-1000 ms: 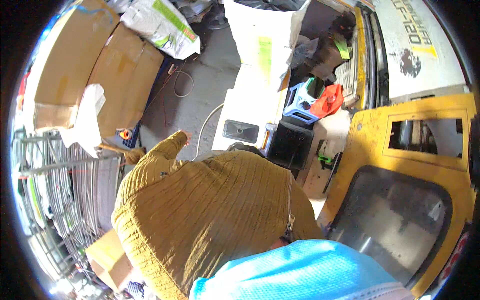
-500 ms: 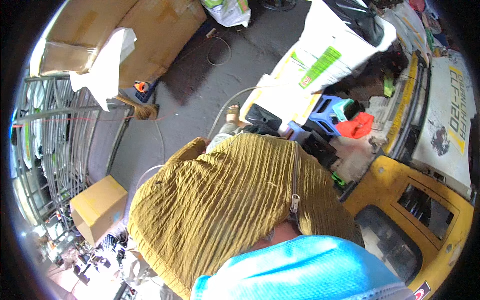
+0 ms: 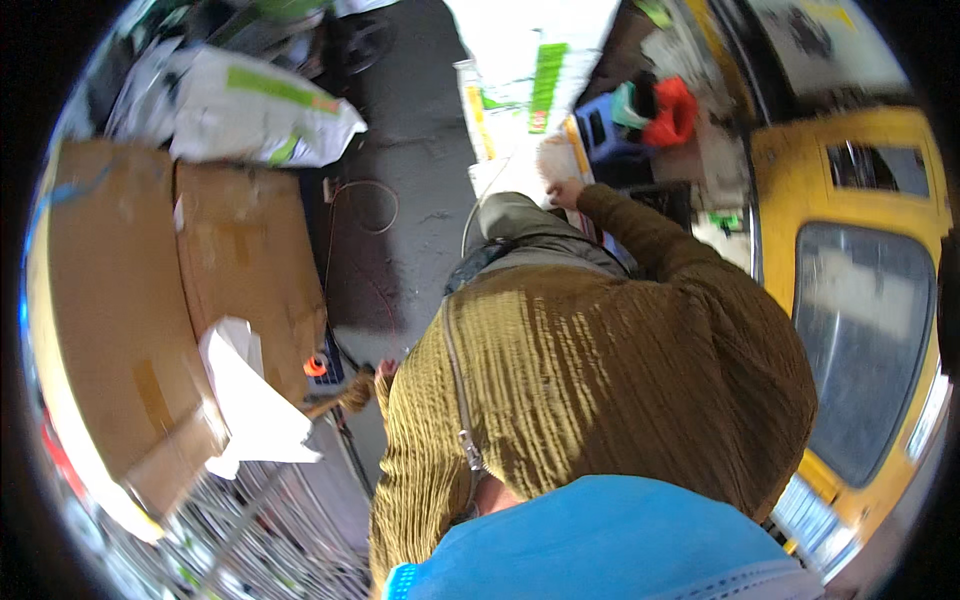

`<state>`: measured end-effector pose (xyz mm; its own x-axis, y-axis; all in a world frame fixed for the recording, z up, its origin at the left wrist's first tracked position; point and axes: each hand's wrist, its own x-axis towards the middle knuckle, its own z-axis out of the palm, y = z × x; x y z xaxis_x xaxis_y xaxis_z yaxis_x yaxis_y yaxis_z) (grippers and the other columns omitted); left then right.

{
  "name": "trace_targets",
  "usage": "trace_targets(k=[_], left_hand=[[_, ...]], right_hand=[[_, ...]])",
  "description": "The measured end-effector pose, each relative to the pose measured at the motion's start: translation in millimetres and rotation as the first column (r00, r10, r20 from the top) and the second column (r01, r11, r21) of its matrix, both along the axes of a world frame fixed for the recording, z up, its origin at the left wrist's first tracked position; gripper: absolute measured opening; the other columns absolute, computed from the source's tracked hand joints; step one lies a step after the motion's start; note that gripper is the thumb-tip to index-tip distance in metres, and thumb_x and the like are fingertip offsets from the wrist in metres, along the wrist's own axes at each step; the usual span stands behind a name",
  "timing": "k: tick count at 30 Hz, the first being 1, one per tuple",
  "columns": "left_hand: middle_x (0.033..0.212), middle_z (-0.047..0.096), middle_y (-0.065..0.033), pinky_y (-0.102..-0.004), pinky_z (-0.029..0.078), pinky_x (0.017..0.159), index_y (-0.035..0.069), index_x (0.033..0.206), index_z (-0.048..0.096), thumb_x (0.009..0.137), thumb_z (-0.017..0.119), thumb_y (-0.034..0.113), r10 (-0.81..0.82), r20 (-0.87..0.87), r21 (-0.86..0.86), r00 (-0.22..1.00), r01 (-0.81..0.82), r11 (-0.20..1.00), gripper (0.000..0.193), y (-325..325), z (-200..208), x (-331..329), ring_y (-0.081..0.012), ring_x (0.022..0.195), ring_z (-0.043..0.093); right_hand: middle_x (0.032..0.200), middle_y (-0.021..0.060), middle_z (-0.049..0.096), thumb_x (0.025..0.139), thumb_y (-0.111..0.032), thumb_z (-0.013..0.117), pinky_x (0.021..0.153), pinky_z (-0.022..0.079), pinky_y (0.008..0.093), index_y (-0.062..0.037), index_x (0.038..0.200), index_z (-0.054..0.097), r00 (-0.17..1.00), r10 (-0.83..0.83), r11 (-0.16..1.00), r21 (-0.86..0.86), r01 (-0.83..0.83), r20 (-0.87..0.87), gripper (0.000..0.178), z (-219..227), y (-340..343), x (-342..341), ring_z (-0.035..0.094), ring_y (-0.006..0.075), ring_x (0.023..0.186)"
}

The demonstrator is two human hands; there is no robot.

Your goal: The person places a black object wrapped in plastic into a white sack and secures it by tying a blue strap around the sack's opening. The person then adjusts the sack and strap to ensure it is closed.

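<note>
My right hand (image 3: 566,193) reaches forward at the near end of white sheets with yellow edges (image 3: 563,158), beside my knee. Its fingers look bent, but they are small and blurred, and I cannot tell whether they grip anything. Low on my left side, my left hand (image 3: 386,371) shows only in part past the sleeve. Closest to it is a brown bristle brush (image 3: 357,391) with a wooden handle; whether they touch is unclear. A large white sack (image 3: 520,60) with a green panel lies on the sheets ahead.
Big cardboard boxes (image 3: 245,255) stand at left, with white paper (image 3: 250,400) over a corner. Another white sack (image 3: 265,110) lies behind them. A cable (image 3: 370,185) loops on the dark floor. Right are a blue plastic stool (image 3: 603,128), a red item (image 3: 673,112) and a yellow machine panel (image 3: 775,200).
My view and body have turned, bringing the boxes and brush lower and the yellow panel higher in the picture. My right hand and forearm have come into sight.
</note>
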<state>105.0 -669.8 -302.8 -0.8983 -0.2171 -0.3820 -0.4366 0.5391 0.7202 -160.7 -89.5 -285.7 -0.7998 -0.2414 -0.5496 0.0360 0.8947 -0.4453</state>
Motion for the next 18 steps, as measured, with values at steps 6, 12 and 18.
trace_targets(k=[6, 12, 18], left_hand=[[0.093, 0.057, -0.0140, -0.0356, 0.046, 0.053, 0.004, 0.102, 0.056, 0.080, 0.056, 0.030, 0.211, 0.558, 0.254, 0.803, -0.407, 0.877, 0.034, -60, -16, -53, -0.0217, 0.071, 0.056], [0.091, 0.057, -0.0131, -0.0354, 0.046, 0.055, 0.005, 0.102, 0.056, 0.082, 0.052, 0.032, 0.080, 0.637, 0.271, 0.767, -0.320, 0.908, 0.034, -80, -20, -135, -0.0216, 0.070, 0.055], [0.090, 0.056, -0.0122, -0.0352, 0.046, 0.056, 0.005, 0.102, 0.056, 0.084, 0.047, 0.034, -0.072, 0.666, 0.307, 0.743, -0.186, 0.933, 0.035, -54, -15, -232, -0.0215, 0.070, 0.054]], right_hand=[[0.095, 0.0134, 0.064, 0.075, -0.030, 0.063, 0.061, 0.051, 0.0353, -0.0043, 0.108, 0.059, 0.929, -0.367, 0.930, -0.015, 0.368, 0.059, 0.042, 24, 35, -5, 0.062, 0.0235, 0.072], [0.087, 0.0105, 0.062, 0.078, -0.029, 0.057, 0.051, 0.049, 0.0359, -0.0093, 0.100, 0.060, 0.544, -0.782, 0.591, 0.087, 0.802, 0.305, 0.030, 6, 93, 75, 0.060, 0.0206, 0.061], [0.107, 0.0040, 0.059, 0.085, -0.031, 0.050, 0.059, 0.050, 0.0425, -0.0165, 0.113, 0.052, -0.116, -0.860, -0.085, 0.086, 0.993, 0.496, 0.031, -36, 171, 146, 0.059, 0.0228, 0.068]])
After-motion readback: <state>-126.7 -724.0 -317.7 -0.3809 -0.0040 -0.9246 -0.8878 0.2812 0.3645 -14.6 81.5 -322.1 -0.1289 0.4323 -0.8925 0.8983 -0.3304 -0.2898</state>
